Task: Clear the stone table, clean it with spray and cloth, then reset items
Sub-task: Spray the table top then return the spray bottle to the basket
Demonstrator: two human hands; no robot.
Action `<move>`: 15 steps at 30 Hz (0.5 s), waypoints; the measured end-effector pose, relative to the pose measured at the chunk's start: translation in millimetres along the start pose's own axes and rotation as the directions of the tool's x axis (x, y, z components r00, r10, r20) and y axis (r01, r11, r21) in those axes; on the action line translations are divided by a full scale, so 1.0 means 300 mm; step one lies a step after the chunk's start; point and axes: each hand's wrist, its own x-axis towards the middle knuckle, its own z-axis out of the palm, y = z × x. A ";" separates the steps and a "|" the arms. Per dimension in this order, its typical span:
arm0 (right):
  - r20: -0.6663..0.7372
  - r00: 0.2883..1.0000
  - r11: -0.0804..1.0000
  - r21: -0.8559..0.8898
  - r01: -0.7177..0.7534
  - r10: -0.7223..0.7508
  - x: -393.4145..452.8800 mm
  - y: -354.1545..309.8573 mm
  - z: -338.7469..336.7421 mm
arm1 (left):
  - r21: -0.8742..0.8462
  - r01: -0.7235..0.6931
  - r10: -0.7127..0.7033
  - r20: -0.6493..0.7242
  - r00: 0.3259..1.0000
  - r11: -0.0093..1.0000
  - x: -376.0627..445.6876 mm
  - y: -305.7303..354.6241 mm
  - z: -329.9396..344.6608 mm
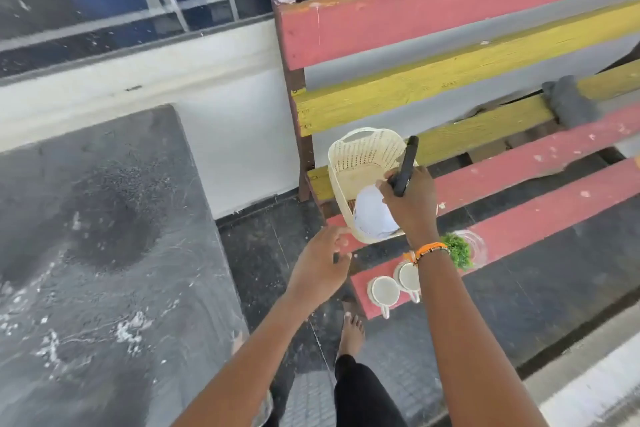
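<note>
- No legible text, label, brand, number or sign anywhere in view.
- Faint dark marks on the end of the yellow bench slat (300, 110), too small and blurred to read.
- Bluish print on the white object (372, 213) in the basket (353, 156), indistinct, not readable.
</note>
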 end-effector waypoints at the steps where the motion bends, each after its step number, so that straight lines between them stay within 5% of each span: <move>1: 0.005 1.000 1.000 0.004 0.009 -0.009 0.047 0.024 0.018 | -0.015 0.031 -0.031 -0.013 0.999 0.999 0.046 0.012 0.019; 15: 0.338 0.938 0.997 -0.008 0.079 -0.072 0.482 0.332 0.344 | -0.028 0.316 -0.317 -0.059 0.947 0.948 0.410 0.000 0.162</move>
